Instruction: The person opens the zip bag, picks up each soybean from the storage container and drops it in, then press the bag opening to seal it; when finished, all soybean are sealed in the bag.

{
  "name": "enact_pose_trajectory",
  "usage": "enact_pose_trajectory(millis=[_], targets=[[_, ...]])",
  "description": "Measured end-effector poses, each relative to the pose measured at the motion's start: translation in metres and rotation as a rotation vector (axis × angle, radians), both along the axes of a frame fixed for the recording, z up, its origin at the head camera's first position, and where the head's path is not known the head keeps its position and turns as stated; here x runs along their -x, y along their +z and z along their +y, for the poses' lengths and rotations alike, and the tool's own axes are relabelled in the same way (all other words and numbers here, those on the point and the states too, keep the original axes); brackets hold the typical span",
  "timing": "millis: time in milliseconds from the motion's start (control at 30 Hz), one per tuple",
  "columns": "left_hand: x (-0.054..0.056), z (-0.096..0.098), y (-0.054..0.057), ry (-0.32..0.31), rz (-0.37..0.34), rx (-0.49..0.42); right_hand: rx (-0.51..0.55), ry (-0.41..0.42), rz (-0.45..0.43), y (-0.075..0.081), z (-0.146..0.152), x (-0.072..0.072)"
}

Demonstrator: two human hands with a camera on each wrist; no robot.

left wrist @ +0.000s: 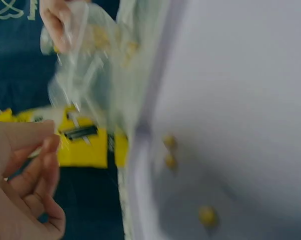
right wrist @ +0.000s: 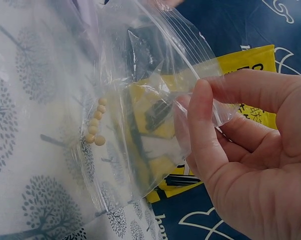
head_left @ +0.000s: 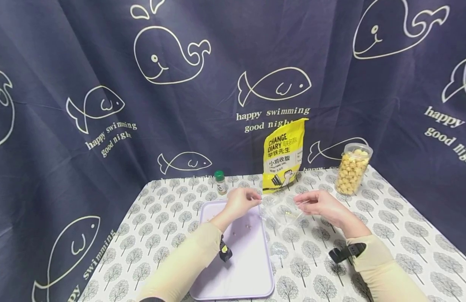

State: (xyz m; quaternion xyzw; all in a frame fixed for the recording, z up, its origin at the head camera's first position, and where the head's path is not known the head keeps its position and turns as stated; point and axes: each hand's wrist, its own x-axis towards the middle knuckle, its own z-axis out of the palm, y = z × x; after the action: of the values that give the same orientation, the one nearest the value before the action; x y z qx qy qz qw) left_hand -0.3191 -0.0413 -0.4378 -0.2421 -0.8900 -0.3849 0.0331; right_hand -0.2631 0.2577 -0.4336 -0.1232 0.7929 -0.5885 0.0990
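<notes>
A curtained-off tabletop nook: navy whale-print curtains (head_left: 217, 121) behind a tree-print tablecloth (head_left: 161, 219).

A crinkled clear zip bag (right wrist: 135, 65) — yellowish balls (right wrist: 94, 122) inside — held beside the tray (head_left: 233, 279).

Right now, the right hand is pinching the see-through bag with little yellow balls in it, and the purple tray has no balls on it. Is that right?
Not quite: the purple tray has balls on it, as the left wrist view shows. The right hand is pinching the see-through bag with little yellow balls in it.
</notes>
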Motion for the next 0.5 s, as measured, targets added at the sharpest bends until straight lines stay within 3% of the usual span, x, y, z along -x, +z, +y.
enact_pose_trajectory(millis=[133,267,500], targets=[[-0.006,0.02,0.008,-0.078,0.018,-0.041,0.005,-0.002,-0.003,0.001,0.001,0.0],[-0.01,0.036,0.009,-0.157,0.058,-0.004,0.002,-0.002,-0.003,-0.001,0.001,0.001],[-0.014,0.053,0.001,-0.199,0.055,0.062,0.008,-0.007,0.0,-0.003,0.002,0.0]])
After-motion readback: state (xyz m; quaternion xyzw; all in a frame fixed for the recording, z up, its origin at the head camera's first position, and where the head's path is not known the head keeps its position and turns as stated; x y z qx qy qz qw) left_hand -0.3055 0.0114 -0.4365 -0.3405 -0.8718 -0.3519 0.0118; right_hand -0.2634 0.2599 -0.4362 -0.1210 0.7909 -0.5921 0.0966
